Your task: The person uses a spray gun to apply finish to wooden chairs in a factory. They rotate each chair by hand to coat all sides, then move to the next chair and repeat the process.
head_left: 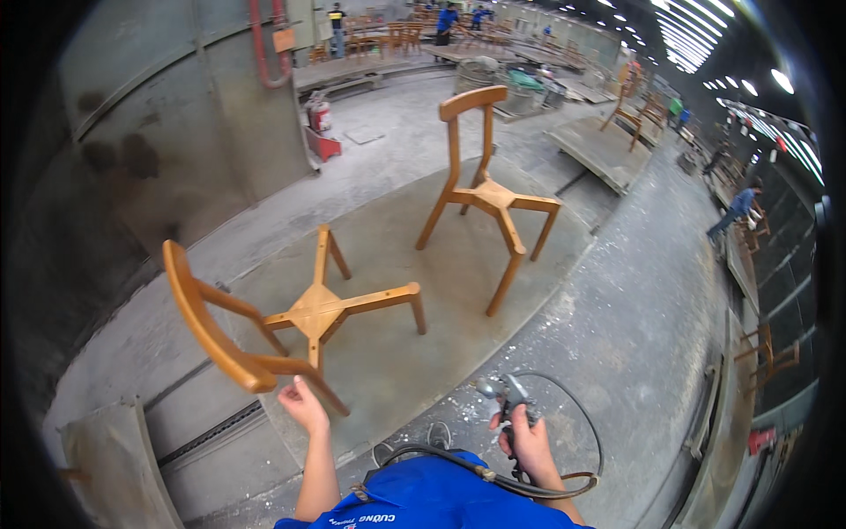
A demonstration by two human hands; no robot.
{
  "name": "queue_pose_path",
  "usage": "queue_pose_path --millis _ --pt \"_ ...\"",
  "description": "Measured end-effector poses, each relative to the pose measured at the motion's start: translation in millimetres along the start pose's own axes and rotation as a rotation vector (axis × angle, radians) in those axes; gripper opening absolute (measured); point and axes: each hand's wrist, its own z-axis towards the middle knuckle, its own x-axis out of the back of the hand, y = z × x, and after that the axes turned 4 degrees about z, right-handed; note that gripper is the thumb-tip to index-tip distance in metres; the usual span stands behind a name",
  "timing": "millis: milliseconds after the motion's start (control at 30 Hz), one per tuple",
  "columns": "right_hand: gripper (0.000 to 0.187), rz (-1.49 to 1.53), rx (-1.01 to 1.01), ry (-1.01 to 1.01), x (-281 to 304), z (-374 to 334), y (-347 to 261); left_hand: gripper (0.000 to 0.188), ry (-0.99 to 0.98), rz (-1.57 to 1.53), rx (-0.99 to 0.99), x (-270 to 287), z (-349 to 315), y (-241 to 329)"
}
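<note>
My right hand (530, 443) is closed round the handle of a spray gun (507, 394) with a metal head and a thin dark hose. My left hand (304, 407), fingers loosely bent and nothing visible in them, is by the back post of the nearer wooden chair (315, 310); whether the fingertips touch it I cannot tell. That chair stands on its legs, its curved top rail toward the left. A second wooden chair (490, 194) stands farther off to the right. Both have a cross-shaped frame with no seat panel on it.
Both chairs stand on a grey platform (397, 388). A slotted track (210, 432) runs along the floor at lower left. The hose (589, 423) loops beside my right arm. A fire extinguisher (319, 117) stands by the metal wall (176, 132). Other people work farther away.
</note>
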Motion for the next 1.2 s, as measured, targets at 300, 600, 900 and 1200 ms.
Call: queue_pose_path --millis 300,600,900,1200 --pt "0.051 0.173 0.144 -0.014 8.2 -2.8 -15.5 0.052 0.029 -0.227 -0.309 22.4 32.4 136.9" --pt "0.067 0.109 0.240 -0.034 29.8 -8.3 -22.9 0.015 0.093 -0.535 -0.132 30.0 89.1 200.2" --pt "0.081 0.112 0.253 -0.032 31.7 -6.8 -21.7 0.041 0.154 -0.343 -0.195 32.9 199.1 189.6" --pt "0.101 0.196 0.392 -0.123 34.5 -22.7 -15.3 0.055 0.277 0.210 -0.895 85.0 250.1 239.9"
